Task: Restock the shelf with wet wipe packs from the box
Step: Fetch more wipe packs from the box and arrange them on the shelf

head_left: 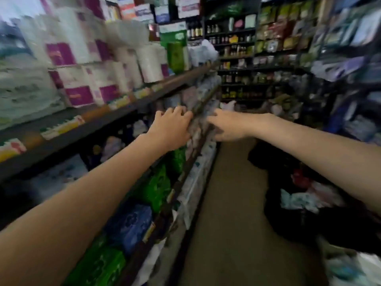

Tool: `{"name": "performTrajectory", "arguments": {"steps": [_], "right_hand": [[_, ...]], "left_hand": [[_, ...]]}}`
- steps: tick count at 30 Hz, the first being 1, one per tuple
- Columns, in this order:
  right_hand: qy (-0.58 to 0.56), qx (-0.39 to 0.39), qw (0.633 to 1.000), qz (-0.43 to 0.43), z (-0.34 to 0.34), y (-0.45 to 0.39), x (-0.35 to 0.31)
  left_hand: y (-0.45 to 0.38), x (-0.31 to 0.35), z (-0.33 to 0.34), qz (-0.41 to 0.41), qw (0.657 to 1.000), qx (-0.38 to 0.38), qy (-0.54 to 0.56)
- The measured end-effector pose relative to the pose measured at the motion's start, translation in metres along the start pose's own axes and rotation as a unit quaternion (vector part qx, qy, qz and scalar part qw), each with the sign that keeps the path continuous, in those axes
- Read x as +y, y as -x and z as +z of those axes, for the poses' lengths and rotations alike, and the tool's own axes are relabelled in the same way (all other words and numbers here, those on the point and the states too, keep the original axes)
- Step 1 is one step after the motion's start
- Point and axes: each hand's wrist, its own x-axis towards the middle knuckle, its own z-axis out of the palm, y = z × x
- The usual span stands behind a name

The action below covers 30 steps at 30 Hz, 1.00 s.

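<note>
reaching out with our left hand (172, 129) and right hand (224, 126), we press soft packs (195, 129) into the shelf (185, 168) row; too blurry to tell either grip.

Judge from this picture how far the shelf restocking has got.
Done: packs already line the middle shelf ahead of the hands. In hand: the left hand and right hand reach to a blurred greyish pack at the shelf edge; the blur hides the grip. Left: unclear, since no box shows in this view.
</note>
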Motion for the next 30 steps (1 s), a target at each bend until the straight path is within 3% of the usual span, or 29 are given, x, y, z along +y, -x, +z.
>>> {"name": "performTrajectory", "arguments": {"steps": [5,12,19,22,25,30], "right_hand": [[-0.035,-0.165,0.962,0.215,0.114,0.181,0.113],[-0.194,-0.307,0.86,0.358,0.267,0.4,0.183],[-0.25,-0.375,0.792,0.411,0.402,0.508,0.202],[-0.231,-0.357,0.758,0.494,0.435,0.535,0.207],[-0.239,-0.338,0.705,0.576,0.461,0.559,0.206],[-0.386,-0.301,0.586,0.645,0.488,0.58,0.211]], "left_hand": [[-0.008,0.18,0.054,0.185,0.978,-0.081,0.056],[0.021,0.383,0.122,0.36,0.909,-0.185,0.097],[0.06,0.528,0.192,0.402,0.843,-0.333,0.128],[0.077,0.565,0.217,0.394,0.832,-0.361,0.146],[0.093,0.589,0.234,0.384,0.818,-0.401,0.15],[0.097,0.612,0.243,0.391,0.806,-0.427,0.12]]}}
